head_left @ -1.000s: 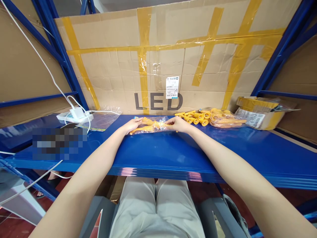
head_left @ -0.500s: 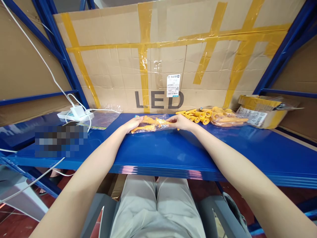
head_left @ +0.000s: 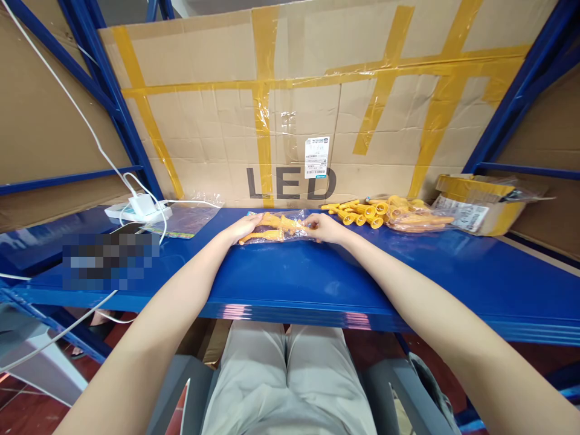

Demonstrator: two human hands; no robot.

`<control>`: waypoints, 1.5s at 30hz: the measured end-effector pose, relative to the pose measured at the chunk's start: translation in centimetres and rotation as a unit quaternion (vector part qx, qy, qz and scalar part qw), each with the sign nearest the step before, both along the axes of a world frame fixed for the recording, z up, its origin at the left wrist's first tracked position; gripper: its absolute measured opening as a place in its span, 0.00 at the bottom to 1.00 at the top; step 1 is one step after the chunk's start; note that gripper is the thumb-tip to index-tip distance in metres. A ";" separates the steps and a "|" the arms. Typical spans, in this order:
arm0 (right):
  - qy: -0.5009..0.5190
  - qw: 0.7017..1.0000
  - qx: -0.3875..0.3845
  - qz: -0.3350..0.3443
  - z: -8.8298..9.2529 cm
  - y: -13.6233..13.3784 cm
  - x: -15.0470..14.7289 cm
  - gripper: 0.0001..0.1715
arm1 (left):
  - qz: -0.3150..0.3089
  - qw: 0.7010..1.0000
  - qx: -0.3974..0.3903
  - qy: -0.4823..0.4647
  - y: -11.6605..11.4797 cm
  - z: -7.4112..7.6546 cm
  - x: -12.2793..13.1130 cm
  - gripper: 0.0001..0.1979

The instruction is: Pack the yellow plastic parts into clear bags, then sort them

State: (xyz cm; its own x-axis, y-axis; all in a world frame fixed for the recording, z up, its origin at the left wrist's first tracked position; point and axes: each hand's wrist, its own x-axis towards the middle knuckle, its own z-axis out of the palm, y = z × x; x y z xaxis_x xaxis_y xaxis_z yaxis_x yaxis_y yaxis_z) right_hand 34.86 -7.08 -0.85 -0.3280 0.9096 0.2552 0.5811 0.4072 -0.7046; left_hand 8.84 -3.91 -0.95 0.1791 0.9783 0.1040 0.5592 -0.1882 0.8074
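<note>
A clear plastic bag [head_left: 296, 215] with several yellow trumpet-shaped plastic pieces [head_left: 272, 234] inside lies flat on the blue shelf. My left hand [head_left: 243, 228] grips the bag's left end, thumb on top. At the other end, my right hand [head_left: 325, 228] is closed, its fingertips on the end of a yellow piece at the bag's right side. Those fingers hide much of what they hold. Just beyond my right hand is a loose pile of the same yellow trumpet-shaped pieces [head_left: 357, 211], flared ends toward me.
Right of the pile lies a filled bag of yellow pieces [head_left: 419, 219], then a taped cardboard box [head_left: 473, 202]. A flat clear bag [head_left: 193, 220], a white power strip [head_left: 142, 208] with cables and a blurred dark object [head_left: 111, 257] are at left. A large cardboard sheet [head_left: 217, 139] stands behind.
My right hand has moved slightly left, closer to the bag. The yellow tip that stuck out below its fingers no longer shows. My left hand has stayed in place.
</note>
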 end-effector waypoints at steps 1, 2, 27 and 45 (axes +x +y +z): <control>-0.022 0.999 0.025 0.002 -0.1 0.0 -0.2 0.11 | -0.003 1.000 0.002 0.002 0.1 0.0 -0.1 0.26; -0.040 0.998 0.053 0.003 -0.1 0.0 -0.4 0.09 | -0.004 1.000 0.004 0.003 0.2 -0.1 -0.1 0.26; 0.093 0.994 -0.055 -0.011 -0.5 -0.6 -1.4 0.04 | -0.014 0.999 -0.021 -0.048 -1.9 0.9 1.0 0.27; 0.151 0.983 -0.105 0.011 -0.5 -0.5 -0.4 0.14 | 0.011 0.997 -0.025 -0.071 0.1 -0.3 0.2 0.26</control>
